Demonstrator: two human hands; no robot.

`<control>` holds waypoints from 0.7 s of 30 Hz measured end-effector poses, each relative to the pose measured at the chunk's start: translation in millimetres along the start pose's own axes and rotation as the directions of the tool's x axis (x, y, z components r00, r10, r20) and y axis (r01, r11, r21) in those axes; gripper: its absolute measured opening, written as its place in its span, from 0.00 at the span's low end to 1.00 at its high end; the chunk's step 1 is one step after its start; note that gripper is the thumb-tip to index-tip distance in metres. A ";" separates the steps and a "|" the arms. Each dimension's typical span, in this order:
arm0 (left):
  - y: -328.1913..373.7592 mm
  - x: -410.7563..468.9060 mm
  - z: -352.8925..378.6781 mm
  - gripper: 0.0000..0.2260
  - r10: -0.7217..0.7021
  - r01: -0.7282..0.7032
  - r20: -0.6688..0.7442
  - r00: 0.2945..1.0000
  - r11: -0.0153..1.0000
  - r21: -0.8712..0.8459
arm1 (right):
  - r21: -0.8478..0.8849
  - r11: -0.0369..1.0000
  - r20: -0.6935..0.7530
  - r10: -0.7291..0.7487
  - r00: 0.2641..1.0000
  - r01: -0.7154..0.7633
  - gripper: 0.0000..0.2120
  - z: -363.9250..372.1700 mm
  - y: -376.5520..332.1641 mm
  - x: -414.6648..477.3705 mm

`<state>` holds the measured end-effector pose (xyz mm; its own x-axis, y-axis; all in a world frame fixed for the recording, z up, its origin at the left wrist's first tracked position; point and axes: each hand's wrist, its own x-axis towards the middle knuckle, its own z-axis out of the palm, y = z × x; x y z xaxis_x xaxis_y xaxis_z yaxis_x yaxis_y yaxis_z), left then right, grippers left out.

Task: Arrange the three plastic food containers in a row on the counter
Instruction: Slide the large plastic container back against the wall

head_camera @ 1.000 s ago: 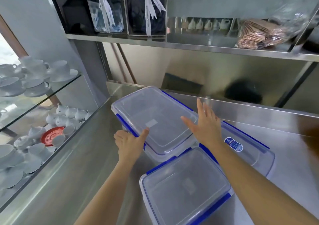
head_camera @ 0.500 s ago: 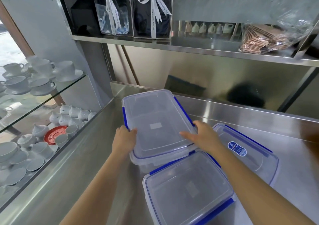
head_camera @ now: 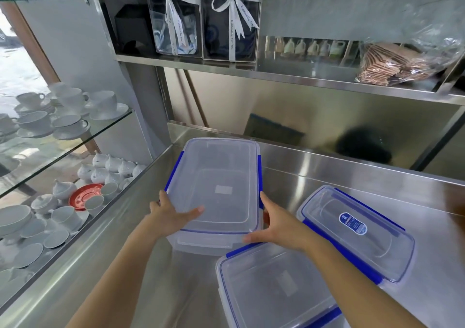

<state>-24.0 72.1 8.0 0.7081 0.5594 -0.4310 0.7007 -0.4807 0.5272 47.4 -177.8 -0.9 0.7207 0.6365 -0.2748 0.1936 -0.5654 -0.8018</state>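
Note:
Three clear plastic containers with blue clips lie on the steel counter. The large container stands at the back left, its long side running away from me. My left hand grips its near left edge, thumb on the lid. My right hand holds its near right corner. A smaller container with a blue label lies tilted at the right. A third container sits nearest me, partly under my right forearm.
A glass case at the left holds white cups, saucers and a red saucer. A steel shelf above the counter carries ribboned gift boxes and a bag of brown packets. A steel backsplash rises behind the counter.
Both hands moved from the lid top to the large container's near edges and turned it from a diagonal to lengthwise, uncovering the labelled container.

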 end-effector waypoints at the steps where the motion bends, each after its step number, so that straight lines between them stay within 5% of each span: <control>1: -1.0 2.1 -0.9 0.52 -0.011 0.013 0.060 0.998 1.000 -0.023 | -0.023 1.000 -0.002 0.005 1.000 -0.005 0.48 -0.1 -1.7 0.6; 3: -3.2 7.4 -3.9 0.51 0.028 -0.026 0.056 0.998 0.999 -0.042 | -0.067 0.998 -0.015 0.008 1.000 -0.009 0.47 1.0 -4.0 3.6; 9: -11.5 25.6 -10.9 0.34 0.154 -0.199 -0.310 0.938 0.973 -0.117 | -0.120 0.993 -0.011 0.003 1.000 -0.004 0.49 16.9 -15.5 25.1; 18: -7.9 44.0 -12.3 0.25 0.229 -0.170 -0.331 0.916 0.965 0.197 | -0.377 0.926 -0.091 -0.005 0.996 -0.029 0.53 32.5 -23.3 46.9; 21: 3.2 30.4 -4.4 0.21 0.282 -0.188 -0.427 0.859 0.950 0.250 | -0.396 0.918 -0.113 -0.048 0.992 0.000 0.49 29.9 -20.2 40.6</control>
<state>-0.6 90.6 -0.2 0.7682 0.6336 0.0916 0.5547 -0.7302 0.3989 52.9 -124.8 -11.7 0.7809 0.5998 -0.1742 0.4410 -0.7270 -0.5264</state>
